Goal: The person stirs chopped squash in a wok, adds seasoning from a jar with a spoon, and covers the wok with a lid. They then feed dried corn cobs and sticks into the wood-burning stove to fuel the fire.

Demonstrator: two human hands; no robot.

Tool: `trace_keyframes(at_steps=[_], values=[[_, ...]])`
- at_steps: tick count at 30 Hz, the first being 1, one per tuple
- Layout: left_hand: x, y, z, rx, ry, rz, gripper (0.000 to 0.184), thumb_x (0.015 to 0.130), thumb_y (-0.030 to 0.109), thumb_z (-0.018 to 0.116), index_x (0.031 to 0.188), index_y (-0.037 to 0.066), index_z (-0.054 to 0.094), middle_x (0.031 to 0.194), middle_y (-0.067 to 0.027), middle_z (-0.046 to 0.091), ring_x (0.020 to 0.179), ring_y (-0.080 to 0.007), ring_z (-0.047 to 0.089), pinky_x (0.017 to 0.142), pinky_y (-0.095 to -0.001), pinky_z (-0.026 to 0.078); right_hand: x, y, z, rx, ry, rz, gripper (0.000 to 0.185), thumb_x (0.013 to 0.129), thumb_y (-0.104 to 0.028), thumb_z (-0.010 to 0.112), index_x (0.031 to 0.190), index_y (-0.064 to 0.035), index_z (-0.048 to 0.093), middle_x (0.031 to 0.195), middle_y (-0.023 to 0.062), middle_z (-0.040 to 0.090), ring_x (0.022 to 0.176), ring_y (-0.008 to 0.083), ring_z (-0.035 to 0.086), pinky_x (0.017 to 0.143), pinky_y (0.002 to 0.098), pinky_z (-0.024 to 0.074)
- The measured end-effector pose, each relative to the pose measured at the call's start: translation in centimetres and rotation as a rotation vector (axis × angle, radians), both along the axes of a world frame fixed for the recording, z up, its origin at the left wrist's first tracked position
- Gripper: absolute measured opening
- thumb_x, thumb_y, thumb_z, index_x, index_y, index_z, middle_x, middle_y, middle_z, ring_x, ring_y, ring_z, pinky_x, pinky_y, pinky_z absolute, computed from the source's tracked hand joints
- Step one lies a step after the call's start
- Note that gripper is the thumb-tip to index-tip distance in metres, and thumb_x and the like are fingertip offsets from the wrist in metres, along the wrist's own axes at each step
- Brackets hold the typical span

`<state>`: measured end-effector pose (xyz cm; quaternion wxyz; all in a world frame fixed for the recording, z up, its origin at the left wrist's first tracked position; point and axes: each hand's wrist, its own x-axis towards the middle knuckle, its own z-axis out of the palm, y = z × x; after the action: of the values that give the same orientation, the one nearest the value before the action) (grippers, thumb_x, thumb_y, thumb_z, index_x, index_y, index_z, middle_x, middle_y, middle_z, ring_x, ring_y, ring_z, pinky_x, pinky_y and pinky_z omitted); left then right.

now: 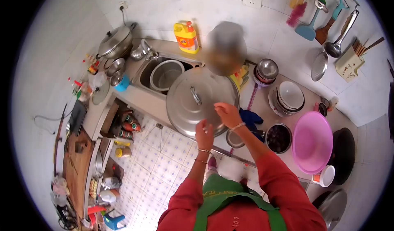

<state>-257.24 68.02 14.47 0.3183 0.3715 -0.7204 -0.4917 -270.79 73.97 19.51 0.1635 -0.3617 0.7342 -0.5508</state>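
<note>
A large round metal lid (pixel 184 105) with a metal handle (pixel 195 95) lies over the counter, right of the sink. Over its lower part is my left hand (pixel 204 134), its fingers curled; whether it holds anything is too small to make out. My right hand (pixel 227 114) is above the lid's right side, fingers bent together, and what is between them, if anything, cannot be made out. Neither hand is on the handle. Right of the lid lies a dark blue cloth (pixel 251 120), near a metal pot of dark round items (pixel 278 138).
The sink (pixel 141 77) with a metal basin (pixel 167 75) is at the left. A yellow bottle (pixel 186 38) stands behind it. Stacked bowls (pixel 290 95), a pink basin (pixel 312 142) and a black wok (pixel 344 155) are at the right. Utensils hang on the wall.
</note>
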Motion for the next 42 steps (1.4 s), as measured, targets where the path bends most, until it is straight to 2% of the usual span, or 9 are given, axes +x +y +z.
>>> trace_keyframes(at_steps=[3,7,11,12,16,21,24,30,42], values=[[-0.5,-6.7,-3.4,-0.25,-0.009,-0.029,0.039,0.077,0.012,0.064,0.112,-0.001,0.054,0.105,-0.0161,0.057,0.097,-0.0307,0.053,0.086,-0.0399,0.042,-0.4,-8.5,-4.4,0.101,0.408,-0.093,0.02,0.082,-0.021,0.055,0.086,-0.0033,0.062,0.081,0.0178,0.063,0.079,0.0343,0.06,0.075,0.0433,0.0463],[-2.7,-10.9,-4.5,-0.399,0.038,-0.112,0.031,0.077,0.013,0.063,0.104,-0.002,0.056,0.091,-0.0157,0.058,0.085,-0.0344,0.054,0.077,-0.0431,0.042,-0.2,-13.7,-4.4,0.278,0.344,-0.136,0.026,0.076,-0.026,0.057,0.073,-0.0003,0.061,0.08,0.0203,0.061,0.076,0.0388,0.056,0.076,0.0457,0.0447],[-2.7,-11.6,-4.5,-0.34,0.046,-0.19,0.036,0.081,0.014,0.055,0.111,-0.005,0.052,0.101,-0.0203,0.054,0.093,-0.0348,0.05,0.082,-0.0419,0.04,0.6,-14.1,-4.2,0.333,0.25,-0.171,0.024,0.074,-0.025,0.061,0.068,-0.0021,0.06,0.074,0.0196,0.059,0.073,0.0383,0.056,0.07,0.0455,0.0452],[-2.3,-10.6,-1.9,-0.106,0.04,-0.212,0.041,0.083,0.021,0.056,0.113,-0.005,0.051,0.106,-0.0214,0.053,0.096,-0.0359,0.049,0.085,-0.0424,0.039,1.2,-13.8,-3.5,0.317,0.256,-0.175,0.023,0.074,-0.025,0.061,0.068,-0.0026,0.06,0.073,0.019,0.059,0.073,0.0378,0.056,0.07,0.0457,0.0449],[-0.3,-8.4,2.7,-0.399,-0.002,-0.165,0.039,0.085,0.018,0.058,0.117,-0.003,0.049,0.116,-0.0197,0.048,0.109,-0.034,0.044,0.091,-0.0407,0.037,3.9,-10.0,2.9,0.247,0.298,-0.239,0.021,0.074,-0.024,0.062,0.069,-0.0041,0.058,0.073,0.0159,0.058,0.078,0.0338,0.055,0.069,0.0445,0.0446],[-0.8,-2.5,10.5,-0.171,0.149,-0.313,0.044,0.087,0.021,0.058,0.122,-0.003,0.047,0.124,-0.0187,0.043,0.116,-0.0315,0.042,0.095,-0.0389,0.036,4.2,-3.5,8.6,0.075,0.377,-0.333,0.018,0.074,-0.022,0.064,0.075,-0.0051,0.058,0.076,0.0092,0.057,0.081,0.0281,0.054,0.068,0.0395,0.0454],[-2.6,1.4,13.2,-0.426,0.128,-0.449,0.044,0.089,0.02,0.056,0.125,-0.003,0.045,0.127,-0.0184,0.041,0.116,-0.0313,0.042,0.095,-0.0379,0.037,3.0,2.2,11.4,0.021,0.384,-0.464,0.018,0.073,-0.019,0.066,0.081,-0.0046,0.058,0.077,0.0088,0.057,0.079,0.0287,0.053,0.068,0.0383,0.0452],[-9.4,13.8,17.3,-0.447,0.395,-0.86,0.045,0.086,0.013,0.056,0.126,-0.003,0.045,0.127,-0.018,0.042,0.113,-0.0325,0.043,0.096,-0.0393,0.035,-0.7,18.0,15.5,-0.083,0.499,-0.816,0.016,0.072,-0.013,0.069,0.082,-0.0035,0.059,0.077,0.0121,0.055,0.076,0.0302,0.053,0.066,0.0376,0.0443],[-25.7,53.9,19.1,-0.548,0.678,-1.285,0.043,0.076,0.006,0.061,0.117,-0.001,0.051,0.115,-0.0177,0.048,0.105,-0.0358,0.044,0.091,-0.0445,0.035,-11.0,59.3,16.3,-0.144,0.472,-1.34,0.021,0.077,-0.016,0.069,0.085,0.0019,0.061,0.074,0.0143,0.056,0.064,0.0233,0.056,0.059,0.0322,0.0448]])
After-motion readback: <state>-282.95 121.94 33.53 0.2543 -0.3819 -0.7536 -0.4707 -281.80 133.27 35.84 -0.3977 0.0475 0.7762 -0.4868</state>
